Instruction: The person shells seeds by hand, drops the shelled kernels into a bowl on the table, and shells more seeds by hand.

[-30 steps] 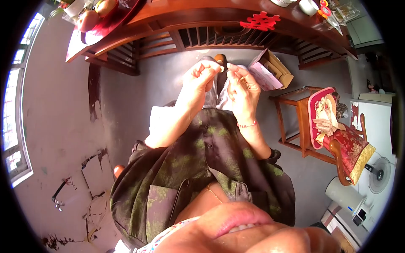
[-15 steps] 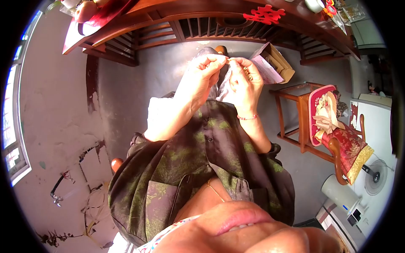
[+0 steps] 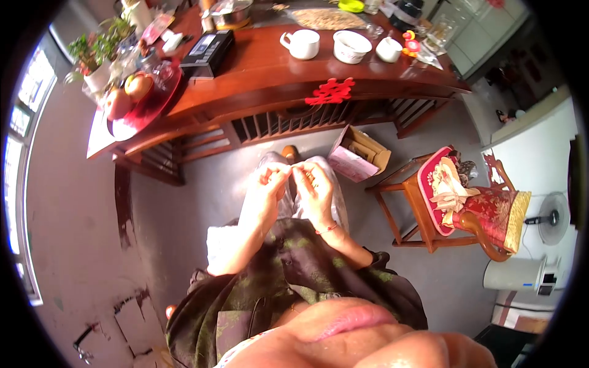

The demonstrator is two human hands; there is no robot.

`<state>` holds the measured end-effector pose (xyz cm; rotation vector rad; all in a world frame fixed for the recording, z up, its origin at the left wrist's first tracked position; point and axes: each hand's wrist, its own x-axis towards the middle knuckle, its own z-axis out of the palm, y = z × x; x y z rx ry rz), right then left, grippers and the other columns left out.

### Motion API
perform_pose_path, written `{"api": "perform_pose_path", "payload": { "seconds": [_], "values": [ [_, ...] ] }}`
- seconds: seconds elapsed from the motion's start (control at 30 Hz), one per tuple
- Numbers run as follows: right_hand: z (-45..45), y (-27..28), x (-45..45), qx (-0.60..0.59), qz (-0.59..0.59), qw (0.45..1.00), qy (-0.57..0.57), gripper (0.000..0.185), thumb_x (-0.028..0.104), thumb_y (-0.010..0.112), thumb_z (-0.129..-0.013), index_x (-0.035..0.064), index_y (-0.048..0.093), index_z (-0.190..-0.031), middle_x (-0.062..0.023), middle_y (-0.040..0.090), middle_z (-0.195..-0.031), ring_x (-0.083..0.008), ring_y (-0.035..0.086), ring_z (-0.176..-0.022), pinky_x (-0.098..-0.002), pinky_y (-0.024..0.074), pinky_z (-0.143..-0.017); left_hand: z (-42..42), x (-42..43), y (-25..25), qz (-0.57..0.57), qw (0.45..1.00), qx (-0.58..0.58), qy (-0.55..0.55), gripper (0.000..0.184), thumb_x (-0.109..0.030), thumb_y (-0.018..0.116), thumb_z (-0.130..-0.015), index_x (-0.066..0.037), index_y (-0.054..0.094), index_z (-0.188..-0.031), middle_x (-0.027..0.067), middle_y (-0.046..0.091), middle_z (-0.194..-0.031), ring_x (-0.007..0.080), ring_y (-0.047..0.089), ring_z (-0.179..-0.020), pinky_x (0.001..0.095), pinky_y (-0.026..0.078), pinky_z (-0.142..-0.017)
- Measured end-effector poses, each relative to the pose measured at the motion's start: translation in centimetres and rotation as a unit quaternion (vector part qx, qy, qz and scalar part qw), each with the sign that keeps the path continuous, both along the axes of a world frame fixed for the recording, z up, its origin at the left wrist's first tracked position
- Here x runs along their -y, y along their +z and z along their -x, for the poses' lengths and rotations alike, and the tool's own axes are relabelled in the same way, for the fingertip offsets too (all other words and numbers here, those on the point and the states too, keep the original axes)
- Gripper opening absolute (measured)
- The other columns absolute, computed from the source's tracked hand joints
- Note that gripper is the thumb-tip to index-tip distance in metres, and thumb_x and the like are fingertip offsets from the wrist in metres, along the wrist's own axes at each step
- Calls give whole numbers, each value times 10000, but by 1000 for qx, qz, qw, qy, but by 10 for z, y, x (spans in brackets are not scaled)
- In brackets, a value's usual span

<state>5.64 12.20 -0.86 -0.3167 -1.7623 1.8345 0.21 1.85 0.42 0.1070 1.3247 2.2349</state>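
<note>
Above my lap, my left hand [image 3: 267, 187] is closed, its thumb and forefinger pinched together. My right hand [image 3: 312, 186] meets it fingertip to fingertip, also in a pinch, with a red bracelet [image 3: 326, 229] on the wrist. Whatever sits between the fingertips is too small to make out. Below the hands are my grey trousers [image 3: 334, 199] and the dark green patterned jacket [image 3: 319, 257]. Just beyond the right hand, an open cardboard box [image 3: 353, 162] stands on the floor.
Ahead is a curved wooden table [image 3: 257, 73] with a white mug [image 3: 304, 44], a white bowl [image 3: 352, 48], a black box [image 3: 208, 52], a red fruit tray [image 3: 169, 92] and a pile of small pale pieces [image 3: 328, 19]. A wooden chair [image 3: 417, 214] and a fan [image 3: 552, 218] stand at right.
The view has tilted up, so more of the tabletop shows and the hands appear lower in the picture. Both hands stay pinched together at the fingertips.
</note>
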Motion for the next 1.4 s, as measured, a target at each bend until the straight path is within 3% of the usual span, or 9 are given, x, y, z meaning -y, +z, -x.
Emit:
{"api": "perform_pose_path", "payload": {
  "seconds": [0.27,0.43,0.53,0.7,0.87,0.97,1.1,1.33,1.4],
  "values": [
    [-7,7,4,35,203,977,50,84,120,582,-921,36,582,-916,47,495,-652,1,387,-487,-161,298,-424,1,0,-5,-132,990,58,6,65,-149,600,-889,-104,563,-861,-80,324,-580,37,238,-462,209,189,-453],
    [-7,7,-18,-3,454,876,162,127,144,475,-940,55,557,-901,-8,483,-623,-47,346,-412,-178,262,-358,15,11,-7,-292,943,154,-27,76,-118,586,-878,-68,555,-927,-30,420,-717,69,344,-590,200,307,-529],
    [-6,-2,-30,-53,538,810,228,112,133,467,-907,67,557,-891,-62,546,-665,-77,355,-406,-190,272,-358,15,7,13,-268,940,207,46,108,-115,591,-875,-49,562,-956,18,501,-791,104,434,-663,209,379,-580],
    [-11,6,-32,-55,535,807,243,105,71,432,-849,34,525,-818,-99,551,-727,-90,364,-419,-194,294,-369,23,15,7,-304,922,236,39,155,-44,575,-864,22,560,-1003,113,591,-958,201,562,-891,300,506,-844],
    [-7,-6,-32,-93,548,786,271,131,75,426,-844,19,530,-786,-95,541,-712,-97,385,-440,-202,307,-374,27,17,-13,-363,896,255,14,193,-45,556,-871,43,566,-1043,151,599,-1020,221,576,-940,319,505,-860],
    [-7,7,-32,-32,540,806,240,219,188,449,-906,32,554,-792,-47,509,-637,-96,392,-436,-195,304,-379,26,14,-7,-361,894,259,52,235,-63,555,-880,62,559,-1079,161,595,-1040,248,570,-1009,352,488,-919],
    [-4,13,-29,61,475,853,208,363,362,516,-952,37,562,-796,54,333,-522,-43,285,-405,-179,224,-361,30,12,-1,-375,905,203,9,406,-168,465,-948,97,451,-1256,224,480,-1309,304,454,-1241,393,357,-1083],
    [2,26,-13,54,245,959,135,183,96,565,-925,-9,664,-1037,79,430,-578,6,292,-452,-167,207,-404,24,13,18,-401,892,209,-14,560,-314,392,-986,106,331,-1350,246,341,-1422,335,328,-1339,422,283,-1125],
    [2,27,-12,70,191,970,134,153,56,613,-885,-6,677,-1009,59,539,-645,-4,388,-492,-165,303,-438,24,14,19,-399,895,196,-35,580,-343,382,-986,99,328,-1357,242,335,-1427,333,327,-1341,422,287,-1121]
  ]
}}
